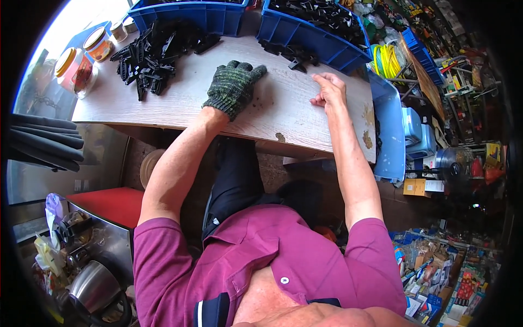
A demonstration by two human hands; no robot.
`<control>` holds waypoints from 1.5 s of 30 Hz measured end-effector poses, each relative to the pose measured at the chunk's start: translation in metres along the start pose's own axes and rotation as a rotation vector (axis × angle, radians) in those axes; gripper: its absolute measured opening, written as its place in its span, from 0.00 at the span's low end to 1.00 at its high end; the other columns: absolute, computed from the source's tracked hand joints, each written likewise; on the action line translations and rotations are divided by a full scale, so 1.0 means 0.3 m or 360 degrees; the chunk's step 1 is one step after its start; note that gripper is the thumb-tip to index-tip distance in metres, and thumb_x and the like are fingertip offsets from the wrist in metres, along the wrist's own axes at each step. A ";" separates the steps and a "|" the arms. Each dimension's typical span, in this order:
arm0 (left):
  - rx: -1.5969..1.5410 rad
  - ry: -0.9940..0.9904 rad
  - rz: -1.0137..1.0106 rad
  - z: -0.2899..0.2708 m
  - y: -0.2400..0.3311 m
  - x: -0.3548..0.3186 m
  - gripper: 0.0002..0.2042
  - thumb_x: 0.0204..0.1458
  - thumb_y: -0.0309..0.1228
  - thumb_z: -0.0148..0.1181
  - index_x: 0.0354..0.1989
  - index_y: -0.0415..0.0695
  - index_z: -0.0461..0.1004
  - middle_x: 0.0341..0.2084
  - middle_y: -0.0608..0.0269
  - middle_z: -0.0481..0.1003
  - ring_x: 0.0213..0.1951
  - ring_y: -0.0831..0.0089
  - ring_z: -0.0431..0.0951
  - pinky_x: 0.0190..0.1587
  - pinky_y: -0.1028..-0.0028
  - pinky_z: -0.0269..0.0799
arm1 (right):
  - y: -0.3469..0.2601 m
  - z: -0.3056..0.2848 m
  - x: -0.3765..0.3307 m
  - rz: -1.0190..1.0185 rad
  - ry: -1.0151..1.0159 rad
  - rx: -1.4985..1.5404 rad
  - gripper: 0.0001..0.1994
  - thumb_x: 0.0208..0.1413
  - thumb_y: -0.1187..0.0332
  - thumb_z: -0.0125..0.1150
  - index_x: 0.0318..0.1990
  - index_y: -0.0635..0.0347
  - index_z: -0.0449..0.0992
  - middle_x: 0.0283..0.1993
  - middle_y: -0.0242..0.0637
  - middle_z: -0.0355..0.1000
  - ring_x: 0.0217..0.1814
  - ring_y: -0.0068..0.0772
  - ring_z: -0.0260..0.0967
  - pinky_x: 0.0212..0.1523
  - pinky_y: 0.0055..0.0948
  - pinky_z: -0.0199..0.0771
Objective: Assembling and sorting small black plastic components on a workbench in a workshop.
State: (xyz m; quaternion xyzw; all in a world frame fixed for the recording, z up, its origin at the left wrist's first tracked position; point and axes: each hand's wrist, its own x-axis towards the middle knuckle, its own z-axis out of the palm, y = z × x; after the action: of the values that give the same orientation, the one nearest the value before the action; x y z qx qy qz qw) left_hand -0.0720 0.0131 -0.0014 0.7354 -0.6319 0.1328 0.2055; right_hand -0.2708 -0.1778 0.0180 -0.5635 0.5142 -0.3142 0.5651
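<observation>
My left hand (233, 86) wears a dark green and black knitted glove. It is over the pale wooden table (291, 117), its thumb stretched out to the right and its fingertips pointing away from me. My bare right hand (330, 90) hovers farther right, index finger reaching left, other fingers loosely bent and apart. No object shows in either hand. A heap of black plastic parts (147, 57) lies to the left of the glove. Several more black parts (294, 54) sit beyond my hands, in front of a blue crate.
Two blue crates (188, 20) (321, 43) of black parts line the table's far edge. Lidded jars (81, 71) stand at the left. A blue plastic bin (388, 131) adjoins the right edge. A metal kettle (95, 286) is at lower left; cluttered goods fill the right side.
</observation>
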 end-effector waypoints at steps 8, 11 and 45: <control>-0.0107 0.0090 -0.0103 -0.026 0.012 0.011 0.10 0.55 0.34 0.54 0.44 0.51 0.76 0.34 0.54 0.78 0.37 0.53 0.78 0.39 0.53 0.72 | -0.042 0.109 0.045 -0.0339 -0.0078 -0.0813 0.19 0.49 0.61 0.72 0.47 0.60 0.80 0.25 0.39 0.72 0.08 0.27 0.57 0.07 0.31 0.57; -0.0215 0.0238 -0.0083 -0.007 0.003 0.002 0.07 0.55 0.36 0.56 0.38 0.52 0.79 0.32 0.56 0.78 0.37 0.55 0.78 0.39 0.54 0.72 | -0.021 0.109 0.052 -0.0479 -0.0047 -0.0964 0.14 0.52 0.62 0.69 0.41 0.62 0.80 0.24 0.39 0.71 0.07 0.29 0.58 0.07 0.32 0.59; -0.2161 0.0038 -0.0855 0.065 0.230 0.017 0.09 0.52 0.32 0.57 0.35 0.40 0.79 0.35 0.51 0.79 0.37 0.58 0.80 0.41 0.64 0.75 | 0.087 0.066 -0.259 -0.0366 -0.0789 0.0155 0.15 0.62 0.56 0.62 0.34 0.59 0.74 0.11 0.25 0.56 0.08 0.21 0.53 0.11 0.28 0.67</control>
State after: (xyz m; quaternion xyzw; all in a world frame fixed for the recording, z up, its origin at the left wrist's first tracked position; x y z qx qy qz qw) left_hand -0.1402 -0.0084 -0.0069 0.5741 -0.3703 -0.3354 0.6487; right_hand -0.2793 -0.0947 0.0074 -0.6500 0.2772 -0.2530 0.6607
